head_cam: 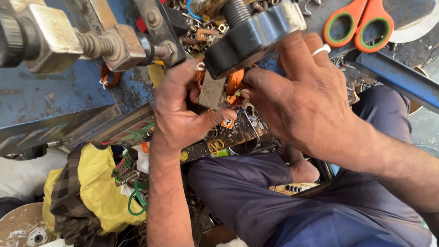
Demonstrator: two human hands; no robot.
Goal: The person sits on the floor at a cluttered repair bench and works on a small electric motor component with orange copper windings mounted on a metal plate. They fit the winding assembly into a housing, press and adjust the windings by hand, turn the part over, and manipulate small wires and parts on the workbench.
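— What crowds your hands?

— A black lobed knob (pixel 251 37) on a threaded rod hangs right over them at top centre, hiding part of the copper coil (pixel 233 82). Orange-handled scissors (pixel 365 10) lie upper right on the blue bench (pixel 4 99).

— And your grip?

— Your left hand (pixel 182 114) and right hand (pixel 298 102) both pinch the coil, fingers pressed together, just below the knob. A yellow cloth bag (pixel 99 191) sits lower left, with a small orange tag (pixel 227 122) by your left thumb.

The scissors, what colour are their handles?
Orange, with green inside the finger holes of the scissors; head view shows them best.
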